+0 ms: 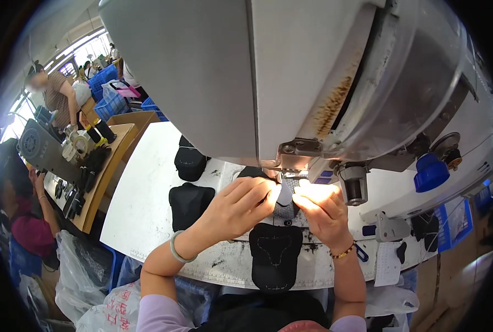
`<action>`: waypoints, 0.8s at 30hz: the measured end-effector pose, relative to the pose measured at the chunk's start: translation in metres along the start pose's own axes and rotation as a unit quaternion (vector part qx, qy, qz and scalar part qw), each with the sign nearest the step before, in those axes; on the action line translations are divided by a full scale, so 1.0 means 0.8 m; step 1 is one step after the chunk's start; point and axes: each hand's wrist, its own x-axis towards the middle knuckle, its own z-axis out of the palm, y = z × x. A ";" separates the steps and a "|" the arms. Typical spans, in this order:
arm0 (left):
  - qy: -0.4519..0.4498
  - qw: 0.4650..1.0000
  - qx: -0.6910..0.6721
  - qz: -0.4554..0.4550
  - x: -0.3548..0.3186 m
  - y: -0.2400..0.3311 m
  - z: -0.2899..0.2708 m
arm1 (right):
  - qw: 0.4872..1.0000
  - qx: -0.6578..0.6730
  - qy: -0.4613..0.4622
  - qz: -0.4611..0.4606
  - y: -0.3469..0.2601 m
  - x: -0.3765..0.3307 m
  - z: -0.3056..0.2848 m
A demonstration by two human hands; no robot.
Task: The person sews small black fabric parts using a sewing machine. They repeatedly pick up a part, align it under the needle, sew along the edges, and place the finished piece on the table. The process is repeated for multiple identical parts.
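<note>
Hands at sewing machine (313,72), left hand (238,207) and right hand (321,207) pinched small white label (285,193) over black fabric piece (275,254) on white tabletop (147,193), blue crates (105,91) held clutter at rear.

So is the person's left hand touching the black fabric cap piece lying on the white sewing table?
Touching. In the head view the left hand rests on the upper end of the black fabric cap piece at the machine's needle, with no gap visible; the white sewing table lies underneath.
</note>
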 end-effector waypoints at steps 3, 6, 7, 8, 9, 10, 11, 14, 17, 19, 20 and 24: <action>0.001 1.000 -0.011 -0.006 -0.001 -0.008 0.002 | 0.999 -0.037 0.002 0.009 -0.012 0.001 0.006; 0.017 1.000 -0.013 -0.002 -0.006 -0.021 0.011 | 0.995 -0.098 0.016 0.032 -0.026 0.005 0.014; 0.023 1.000 -0.011 0.001 -0.009 -0.026 0.015 | 0.996 -0.083 0.004 0.044 -0.033 0.003 0.014; 0.025 0.999 -0.029 -0.019 -0.013 -0.030 0.019 | 0.996 -0.084 0.009 0.041 -0.036 0.007 0.016; 0.028 0.998 -0.049 -0.039 -0.018 -0.032 0.023 | 0.995 -0.086 0.013 0.039 -0.039 0.012 0.016; 0.031 0.995 -0.070 -0.059 -0.021 -0.034 0.026 | 0.995 -0.087 0.017 0.037 -0.040 0.014 0.017; 0.055 0.992 -0.089 -0.066 -0.020 -0.034 0.030 | 0.994 -0.097 0.014 0.040 -0.039 0.014 0.017; 0.069 0.991 -0.088 -0.080 -0.024 -0.035 0.035 | 0.994 -0.083 0.022 0.066 -0.034 0.011 0.021; 0.085 0.989 -0.093 -0.076 -0.025 -0.036 0.042 | 0.993 -0.096 0.040 0.063 -0.028 0.010 0.023; 0.099 0.988 -0.093 -0.071 -0.025 -0.038 0.043 | 0.992 -0.097 0.046 0.072 -0.026 0.007 0.025; 0.107 0.988 -0.093 -0.069 -0.025 -0.039 0.044 | 0.991 -0.098 0.048 0.076 -0.025 0.005 0.027; 0.133 0.975 -0.149 -0.094 -0.031 -0.044 0.050 | 0.994 -0.020 0.039 0.100 -0.022 0.005 0.026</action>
